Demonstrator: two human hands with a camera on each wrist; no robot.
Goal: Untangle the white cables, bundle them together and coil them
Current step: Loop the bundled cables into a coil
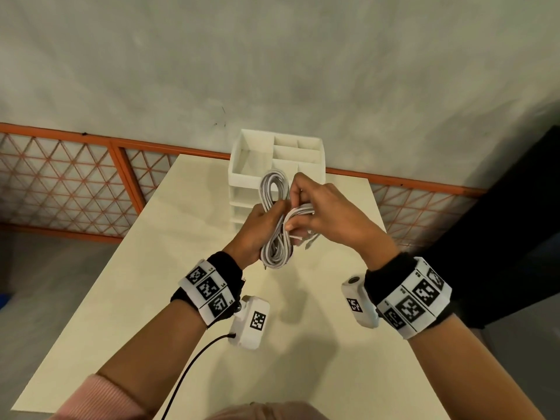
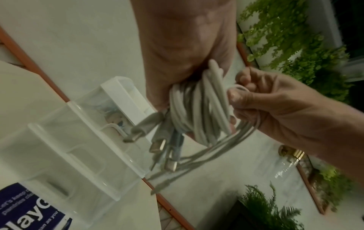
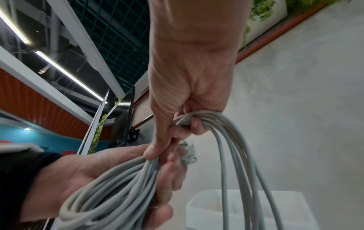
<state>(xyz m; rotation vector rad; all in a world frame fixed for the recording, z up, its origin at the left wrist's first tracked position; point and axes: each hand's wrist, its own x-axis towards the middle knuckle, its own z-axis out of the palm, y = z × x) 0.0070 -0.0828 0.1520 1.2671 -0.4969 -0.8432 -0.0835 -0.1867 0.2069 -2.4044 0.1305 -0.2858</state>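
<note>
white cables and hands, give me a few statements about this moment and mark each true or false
1. The left hand grips the white cables around the middle of the coil. True.
2. The cables lie flat on the table. False: both hands hold them up above the table.
3. The right hand is empty and resting on the table. False: its fingers are curled around a few strands of the cables.
4. A white organizer box stands on the table beyond the hands. True.
5. The cable plugs are tucked inside the organizer box. False: in the left wrist view they hang loose below the coil.
</note>
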